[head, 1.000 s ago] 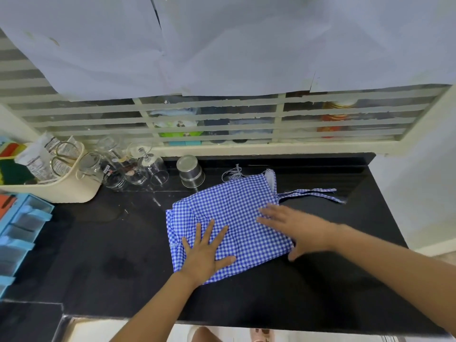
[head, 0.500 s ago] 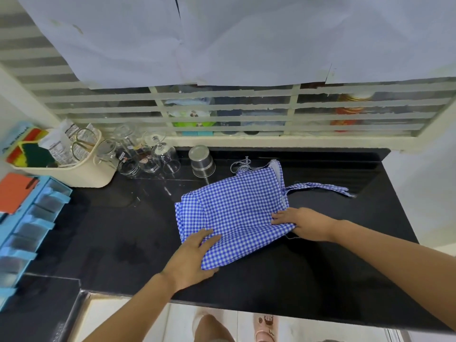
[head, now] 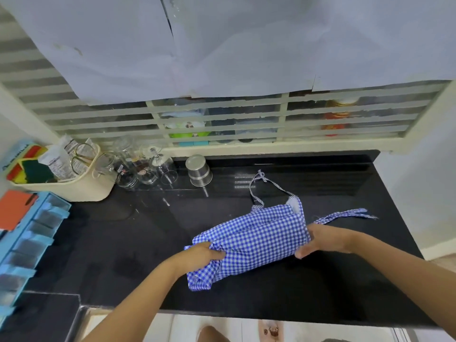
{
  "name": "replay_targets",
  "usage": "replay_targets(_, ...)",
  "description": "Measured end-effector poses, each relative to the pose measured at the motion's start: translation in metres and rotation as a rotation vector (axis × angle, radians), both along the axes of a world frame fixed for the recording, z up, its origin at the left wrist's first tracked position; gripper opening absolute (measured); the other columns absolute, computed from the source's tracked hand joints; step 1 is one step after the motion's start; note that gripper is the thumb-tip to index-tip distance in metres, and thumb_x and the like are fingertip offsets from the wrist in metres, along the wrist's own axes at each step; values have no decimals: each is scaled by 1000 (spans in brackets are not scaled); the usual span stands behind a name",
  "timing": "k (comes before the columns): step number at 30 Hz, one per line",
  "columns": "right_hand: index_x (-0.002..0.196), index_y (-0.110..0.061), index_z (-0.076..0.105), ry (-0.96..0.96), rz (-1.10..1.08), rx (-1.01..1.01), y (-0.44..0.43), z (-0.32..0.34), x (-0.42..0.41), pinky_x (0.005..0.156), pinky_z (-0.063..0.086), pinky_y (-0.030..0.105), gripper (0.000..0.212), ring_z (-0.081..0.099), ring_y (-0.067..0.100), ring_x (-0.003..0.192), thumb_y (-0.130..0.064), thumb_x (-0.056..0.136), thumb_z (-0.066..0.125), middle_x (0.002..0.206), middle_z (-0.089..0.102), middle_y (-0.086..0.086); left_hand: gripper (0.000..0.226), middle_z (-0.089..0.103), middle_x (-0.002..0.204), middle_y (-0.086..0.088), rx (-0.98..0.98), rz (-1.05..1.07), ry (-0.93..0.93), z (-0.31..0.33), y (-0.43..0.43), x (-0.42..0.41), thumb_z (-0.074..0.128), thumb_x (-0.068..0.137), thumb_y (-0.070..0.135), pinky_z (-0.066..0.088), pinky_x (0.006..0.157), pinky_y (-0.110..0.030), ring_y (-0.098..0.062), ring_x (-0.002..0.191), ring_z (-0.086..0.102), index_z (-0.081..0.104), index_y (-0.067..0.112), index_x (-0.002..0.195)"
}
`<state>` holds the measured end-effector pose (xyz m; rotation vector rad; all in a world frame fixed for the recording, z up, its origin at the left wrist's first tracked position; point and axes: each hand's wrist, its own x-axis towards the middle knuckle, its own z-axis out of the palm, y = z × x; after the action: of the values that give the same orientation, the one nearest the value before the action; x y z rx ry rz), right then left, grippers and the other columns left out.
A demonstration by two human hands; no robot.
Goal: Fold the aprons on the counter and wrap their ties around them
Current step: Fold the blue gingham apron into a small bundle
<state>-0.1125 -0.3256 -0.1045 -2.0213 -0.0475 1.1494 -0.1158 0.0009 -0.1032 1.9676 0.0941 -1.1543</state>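
Note:
A blue-and-white checked apron (head: 256, 239) lies folded into a narrow band on the black counter (head: 123, 243). My left hand (head: 199, 255) grips its bunched left end. My right hand (head: 320, 239) holds its right end, fingers curled under the cloth. The waist ties (head: 345, 214) trail to the right past my right hand. A striped neck loop (head: 259, 186) lies behind the apron toward the wall.
A steel cup (head: 199, 171) and several upturned glasses (head: 145, 166) stand at the back. A cream basket (head: 66, 178) with packets sits at the back left, with blue drawers (head: 29, 243) below it. The counter's front edge (head: 246, 314) runs close to my arms.
My hands went from pressing flat on the spread apron to gripping its two ends. The near edge was folded over, so the apron is now a narrower band.

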Motion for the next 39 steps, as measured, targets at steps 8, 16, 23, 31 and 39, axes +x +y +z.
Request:
replay_targets(8, 91, -23, 66, -57, -328, 134, 15, -16, -5, 91, 45, 19, 7, 62, -2, 88, -25, 92, 59, 98, 67, -14, 26, 70, 103, -11, -52, 101, 295, 3, 11, 24, 59, 78, 13, 51, 88, -31, -20, 92, 67, 62, 1, 101)
replay_targets(16, 72, -10, 58, -160, -534, -41, 28, -45, 9, 77, 45, 31, 31, 62, 17, 80, -31, 95, 55, 86, 66, 5, 52, 57, 124, -13, 655, -217, -320, 30, 10, 51, 53, 92, 28, 50, 90, -33, -27, 113, 57, 39, 4, 136)
replay_targets(23, 75, -10, 53, -142, -403, -248, 32, -53, 24, 68, 42, 28, 31, 57, 16, 74, -35, 94, 55, 81, 58, 4, 98, -2, 160, -7, 505, -698, -672, -1, -55, 0, 57, 84, 58, 5, 117, -52, -27, 147, -1, -10, 31, 151)
replay_targets(31, 66, -5, 56, -216, -658, -92, 8, -57, 23, 60, 36, 27, 37, 47, 17, 62, -33, 87, 68, 66, 52, 7, 103, -23, 153, -26, 662, -666, -463, -32, -67, -5, 56, 85, 52, 3, 112, -64, -48, 142, -12, -30, 42, 141)
replay_targets(39, 80, -6, 68, -270, -992, 70, -17, -38, 11, 57, 48, 22, 24, 63, 13, 58, -21, 95, 57, 72, 72, 9, 103, -23, 150, -31, 778, -625, -480, -37, -81, -2, 53, 90, 12, 6, 112, -65, -52, 140, -12, -33, 37, 140)
